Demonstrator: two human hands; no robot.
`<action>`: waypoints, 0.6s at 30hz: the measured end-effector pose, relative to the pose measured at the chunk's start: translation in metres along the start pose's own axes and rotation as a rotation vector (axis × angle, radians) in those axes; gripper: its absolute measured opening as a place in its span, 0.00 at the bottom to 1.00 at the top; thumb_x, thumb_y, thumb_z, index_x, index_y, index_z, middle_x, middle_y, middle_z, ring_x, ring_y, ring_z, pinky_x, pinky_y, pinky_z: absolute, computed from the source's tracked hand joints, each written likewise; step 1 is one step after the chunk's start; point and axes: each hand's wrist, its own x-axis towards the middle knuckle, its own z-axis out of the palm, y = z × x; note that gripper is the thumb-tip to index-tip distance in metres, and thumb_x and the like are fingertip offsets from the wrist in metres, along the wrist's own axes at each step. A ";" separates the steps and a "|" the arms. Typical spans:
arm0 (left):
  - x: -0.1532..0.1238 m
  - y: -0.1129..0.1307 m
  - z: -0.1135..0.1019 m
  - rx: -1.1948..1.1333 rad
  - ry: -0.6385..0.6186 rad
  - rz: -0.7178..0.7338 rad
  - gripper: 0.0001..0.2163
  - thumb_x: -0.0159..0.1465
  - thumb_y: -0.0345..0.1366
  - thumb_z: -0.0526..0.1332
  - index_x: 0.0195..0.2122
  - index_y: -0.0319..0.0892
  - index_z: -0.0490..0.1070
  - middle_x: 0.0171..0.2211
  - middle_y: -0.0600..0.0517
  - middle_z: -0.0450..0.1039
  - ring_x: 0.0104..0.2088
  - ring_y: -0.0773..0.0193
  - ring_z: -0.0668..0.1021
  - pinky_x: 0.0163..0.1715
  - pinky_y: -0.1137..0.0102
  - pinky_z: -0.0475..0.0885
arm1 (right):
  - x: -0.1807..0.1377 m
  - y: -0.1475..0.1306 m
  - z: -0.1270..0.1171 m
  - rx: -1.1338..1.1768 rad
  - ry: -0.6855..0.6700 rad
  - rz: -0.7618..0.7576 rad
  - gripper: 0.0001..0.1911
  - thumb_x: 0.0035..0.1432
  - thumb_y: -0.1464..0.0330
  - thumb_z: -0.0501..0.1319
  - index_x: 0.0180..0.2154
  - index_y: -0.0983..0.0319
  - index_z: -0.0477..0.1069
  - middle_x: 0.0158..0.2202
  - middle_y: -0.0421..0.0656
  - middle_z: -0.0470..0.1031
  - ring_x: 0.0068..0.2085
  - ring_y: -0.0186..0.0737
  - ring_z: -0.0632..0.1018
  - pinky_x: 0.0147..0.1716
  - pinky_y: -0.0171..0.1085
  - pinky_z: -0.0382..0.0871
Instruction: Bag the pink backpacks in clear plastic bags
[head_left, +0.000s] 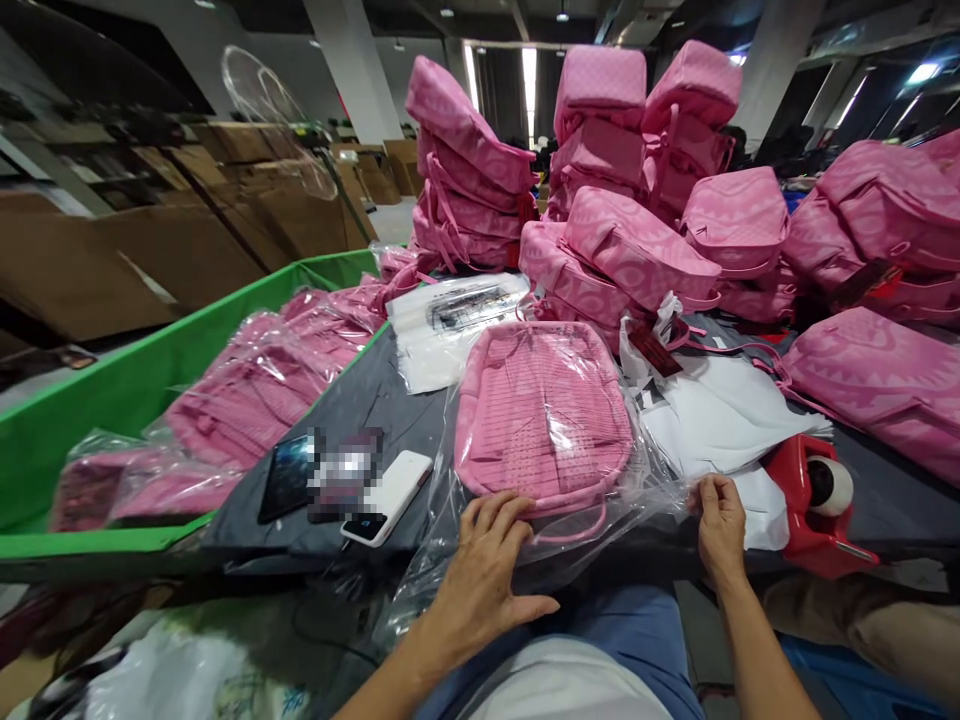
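Head view, looking down at a person's two bare hands at the near edge of a dark table (375,400).

A pink backpack (544,410) lies flat on the table directly in front of the person, inside a clear plastic bag (645,470) whose loose open end trails toward the near edge. The left hand (480,570) rests palm down on the plastic just below the backpack's bottom edge, its grip spread flat, fingers splayed and pressing the film. The right hand (720,525) sits near the bag's right corner, its grip curled and pinching the plastic edge, though the exact hold is hard to make out.

To the left lie a white phone (386,497) and a dark tablet (285,477), just beside the bag. A green bin (112,390) further left holds more bagged pink backpacks (247,400). Unbagged pink backpacks (600,130) are piled high at the table's far side and right. A red tape dispenser (814,505) sits just right of the right hand, on white sheets (720,410).

The step in hand looks like bagging: the backpack seems fully inside. The next move likely calls for smoothing and folding the open end shut, probably with tape.
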 end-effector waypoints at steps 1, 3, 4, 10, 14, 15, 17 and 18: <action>-0.003 0.003 0.003 0.010 -0.009 -0.016 0.29 0.50 0.61 0.73 0.41 0.44 0.72 0.55 0.40 0.74 0.58 0.40 0.71 0.59 0.46 0.60 | 0.000 -0.001 0.002 0.005 -0.002 -0.007 0.30 0.51 0.39 0.66 0.33 0.58 0.64 0.25 0.35 0.68 0.25 0.35 0.67 0.26 0.36 0.61; -0.009 0.008 0.008 0.045 -0.010 -0.034 0.23 0.54 0.53 0.74 0.41 0.44 0.71 0.56 0.41 0.73 0.58 0.41 0.72 0.58 0.46 0.62 | 0.002 -0.003 0.004 0.014 -0.006 -0.014 0.30 0.51 0.39 0.67 0.32 0.58 0.64 0.24 0.35 0.66 0.25 0.34 0.66 0.26 0.36 0.60; -0.014 0.008 0.010 0.069 -0.006 -0.043 0.19 0.57 0.48 0.73 0.42 0.44 0.71 0.55 0.42 0.74 0.57 0.43 0.72 0.58 0.47 0.62 | 0.003 -0.003 0.005 0.018 -0.003 -0.008 0.30 0.50 0.39 0.67 0.32 0.58 0.65 0.24 0.35 0.66 0.25 0.34 0.66 0.25 0.35 0.60; -0.079 -0.032 -0.024 0.114 -0.089 -0.008 0.32 0.59 0.52 0.71 0.61 0.47 0.67 0.57 0.46 0.75 0.59 0.47 0.73 0.64 0.53 0.54 | 0.005 -0.002 0.003 0.017 0.001 0.050 0.32 0.47 0.39 0.68 0.37 0.59 0.69 0.23 0.34 0.65 0.24 0.34 0.65 0.23 0.36 0.58; -0.143 -0.065 -0.035 0.204 -0.001 -0.118 0.32 0.65 0.44 0.65 0.70 0.49 0.59 0.62 0.46 0.72 0.65 0.48 0.68 0.66 0.56 0.52 | 0.003 0.002 0.002 0.004 0.010 0.038 0.31 0.49 0.39 0.67 0.36 0.58 0.66 0.24 0.34 0.66 0.24 0.33 0.65 0.24 0.35 0.58; -0.155 -0.069 -0.031 0.197 0.046 -0.143 0.29 0.66 0.39 0.63 0.69 0.51 0.61 0.62 0.48 0.73 0.65 0.50 0.69 0.66 0.56 0.54 | 0.003 0.003 0.002 -0.002 0.017 0.036 0.31 0.49 0.39 0.67 0.36 0.58 0.66 0.24 0.34 0.66 0.24 0.33 0.65 0.24 0.35 0.58; -0.169 -0.070 -0.017 0.130 0.149 -0.191 0.23 0.68 0.33 0.59 0.64 0.56 0.68 0.59 0.51 0.76 0.63 0.52 0.72 0.63 0.56 0.59 | 0.004 0.004 0.001 -0.018 0.025 0.031 0.31 0.50 0.39 0.66 0.36 0.58 0.65 0.25 0.34 0.66 0.24 0.34 0.66 0.24 0.35 0.59; -0.172 -0.069 -0.010 0.072 0.202 -0.221 0.21 0.69 0.32 0.58 0.61 0.58 0.71 0.57 0.51 0.78 0.62 0.52 0.73 0.62 0.56 0.61 | 0.004 0.003 0.000 -0.032 0.028 0.021 0.30 0.51 0.39 0.66 0.36 0.58 0.65 0.25 0.34 0.67 0.25 0.34 0.66 0.25 0.35 0.59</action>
